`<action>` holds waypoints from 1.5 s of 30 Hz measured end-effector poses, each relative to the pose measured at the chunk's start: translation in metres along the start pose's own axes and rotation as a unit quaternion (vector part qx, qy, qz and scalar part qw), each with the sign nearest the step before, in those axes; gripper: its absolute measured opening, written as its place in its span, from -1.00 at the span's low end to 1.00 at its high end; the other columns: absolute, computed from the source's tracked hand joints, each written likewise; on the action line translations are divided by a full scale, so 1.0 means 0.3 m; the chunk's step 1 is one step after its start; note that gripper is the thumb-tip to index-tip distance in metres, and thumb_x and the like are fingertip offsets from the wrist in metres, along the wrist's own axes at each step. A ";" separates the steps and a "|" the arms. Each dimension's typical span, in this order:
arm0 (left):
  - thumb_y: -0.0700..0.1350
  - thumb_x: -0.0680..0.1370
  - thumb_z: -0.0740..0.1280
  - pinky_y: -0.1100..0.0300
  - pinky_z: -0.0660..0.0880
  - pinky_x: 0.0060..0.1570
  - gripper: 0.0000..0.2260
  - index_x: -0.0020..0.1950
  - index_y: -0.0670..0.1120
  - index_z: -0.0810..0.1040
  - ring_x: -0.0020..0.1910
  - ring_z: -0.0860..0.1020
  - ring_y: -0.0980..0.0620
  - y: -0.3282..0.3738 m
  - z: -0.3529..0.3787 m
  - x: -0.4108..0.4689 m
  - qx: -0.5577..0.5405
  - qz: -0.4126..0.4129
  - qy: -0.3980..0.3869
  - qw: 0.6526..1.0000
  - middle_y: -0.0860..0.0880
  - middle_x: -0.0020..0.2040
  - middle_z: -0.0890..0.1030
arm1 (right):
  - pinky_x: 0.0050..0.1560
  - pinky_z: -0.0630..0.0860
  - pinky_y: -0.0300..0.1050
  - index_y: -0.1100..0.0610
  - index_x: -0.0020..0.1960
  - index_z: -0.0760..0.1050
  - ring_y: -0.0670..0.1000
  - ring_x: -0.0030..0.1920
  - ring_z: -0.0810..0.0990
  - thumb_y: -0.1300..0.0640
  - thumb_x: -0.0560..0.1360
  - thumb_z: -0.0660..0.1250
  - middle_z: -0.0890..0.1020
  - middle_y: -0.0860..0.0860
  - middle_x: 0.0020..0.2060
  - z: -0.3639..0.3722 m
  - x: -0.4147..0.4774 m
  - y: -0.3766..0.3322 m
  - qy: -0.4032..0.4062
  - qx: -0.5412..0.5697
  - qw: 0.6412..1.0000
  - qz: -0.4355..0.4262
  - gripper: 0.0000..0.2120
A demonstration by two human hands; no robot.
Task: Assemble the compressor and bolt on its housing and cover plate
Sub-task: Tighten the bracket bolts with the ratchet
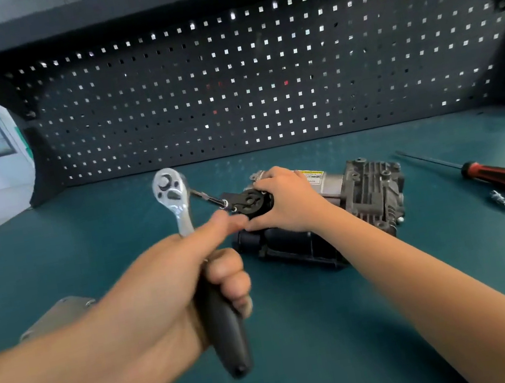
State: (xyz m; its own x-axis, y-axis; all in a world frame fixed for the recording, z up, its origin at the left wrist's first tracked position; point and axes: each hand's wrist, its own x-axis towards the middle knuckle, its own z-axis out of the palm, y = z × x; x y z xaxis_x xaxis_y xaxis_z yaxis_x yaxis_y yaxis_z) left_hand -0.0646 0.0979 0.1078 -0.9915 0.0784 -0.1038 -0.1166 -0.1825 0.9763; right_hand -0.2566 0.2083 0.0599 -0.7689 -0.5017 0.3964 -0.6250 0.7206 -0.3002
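Observation:
The compressor (365, 192) lies on the green bench top, grey finned metal at its right end and black housing (290, 245) at its left and front. My right hand (282, 199) rests over its left end and holds it down, fingers curled on the round black end piece (251, 204). My left hand (174, 291) grips the black handle of a chrome ratchet wrench (171, 191), thumb pointing up along its shank. The ratchet head stands upright, and a thin extension bit (209, 198) runs from it to a bolt on the black end piece.
A red-and-black screwdriver (502, 176) lies at the right, with a small metal fitting (499, 198) just in front of it. A grey metal plate (61, 313) sits at the left, partly behind my left forearm. A black pegboard (259, 83) closes off the back of the bench.

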 end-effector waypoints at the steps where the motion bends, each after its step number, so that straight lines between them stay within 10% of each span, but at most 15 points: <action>1: 0.01 0.30 0.32 0.28 0.31 -0.64 -0.75 -0.16 -0.08 0.68 -0.69 0.23 0.10 -0.019 0.018 0.004 0.005 0.010 -0.001 1.000 0.05 -0.60 0.20 | 0.37 0.13 0.04 0.08 0.23 0.50 0.07 0.29 0.33 -0.16 0.34 0.46 0.42 0.06 0.24 0.000 0.000 0.001 -0.001 -0.001 1.000 -0.001 -0.45; 11: -0.30 0.59 0.15 0.35 0.17 -0.64 -0.65 -0.28 -0.09 0.63 -0.72 0.12 0.12 0.074 -0.264 0.039 0.309 -0.033 0.079 0.947 -0.02 -0.64 0.17 | 0.30 0.27 0.06 0.16 0.10 0.56 0.07 0.25 0.41 -0.05 0.34 0.49 0.52 0.10 0.17 -0.028 0.001 -0.010 -0.018 0.035 0.999 -0.030 -0.57; 27: -0.26 0.58 0.19 0.34 0.27 -0.58 -0.71 -0.15 0.09 0.57 -0.64 0.27 0.12 0.336 -0.386 0.199 0.706 0.189 0.057 0.681 0.04 -0.60 0.38 | 0.25 0.30 0.05 0.15 0.08 0.58 0.06 0.14 0.47 -0.01 0.34 0.50 0.58 0.07 0.04 -0.032 -0.012 -0.016 -0.008 0.059 0.998 -0.028 -0.62; 33: -0.21 0.43 0.08 0.40 0.15 -0.53 -0.70 -0.14 -0.02 0.61 -0.63 0.24 0.14 0.397 -0.302 0.168 0.897 0.234 -0.113 0.357 0.10 -0.58 0.36 | 0.40 0.13 0.04 0.16 0.21 0.53 0.05 0.40 0.30 -0.01 0.36 0.49 0.46 0.11 0.32 -0.036 -0.010 -0.006 -0.021 0.064 0.997 -0.034 -0.52; 37: -0.24 0.52 0.21 0.36 0.21 -0.45 -0.69 -0.18 0.20 0.49 -0.48 0.40 0.14 0.455 -0.301 0.219 0.869 0.212 -0.017 0.447 0.09 -0.57 0.40 | 0.41 0.11 0.02 0.14 0.27 0.49 0.02 0.43 0.26 -0.01 0.38 0.47 0.45 0.09 0.33 -0.027 -0.009 0.007 -0.030 0.070 0.996 -0.045 -0.49; 41: -0.32 0.53 0.24 0.40 0.25 -0.56 -0.71 -0.17 0.03 0.62 -0.63 0.31 0.14 0.311 -0.406 0.167 0.699 0.209 0.096 0.677 0.07 -0.61 0.37 | 0.32 0.25 0.02 0.14 0.21 0.52 0.05 0.29 0.40 -0.04 0.38 0.47 0.53 0.08 0.21 -0.026 -0.004 0.001 -0.021 0.054 0.997 -0.045 -0.53; 45: -0.34 0.60 0.12 0.41 0.12 -0.66 -0.77 -0.08 -0.18 0.55 -0.68 0.11 0.16 0.067 -0.459 0.160 0.300 0.153 0.220 0.916 0.09 -0.63 0.17 | 0.31 0.25 -0.19 0.12 0.32 0.40 0.00 0.30 0.38 -0.11 0.38 0.44 0.44 0.02 0.28 -0.061 -0.011 0.007 -0.008 0.145 0.989 -0.012 -0.40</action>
State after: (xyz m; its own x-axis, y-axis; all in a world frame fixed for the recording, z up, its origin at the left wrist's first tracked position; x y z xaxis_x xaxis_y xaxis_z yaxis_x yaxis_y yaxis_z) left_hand -0.1225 -0.0369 0.0963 -0.9153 -0.3129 0.2538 0.0921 0.4508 0.8878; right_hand -0.2529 0.2200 0.0738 -0.7534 -0.5262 0.3943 -0.6544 0.5416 -0.5277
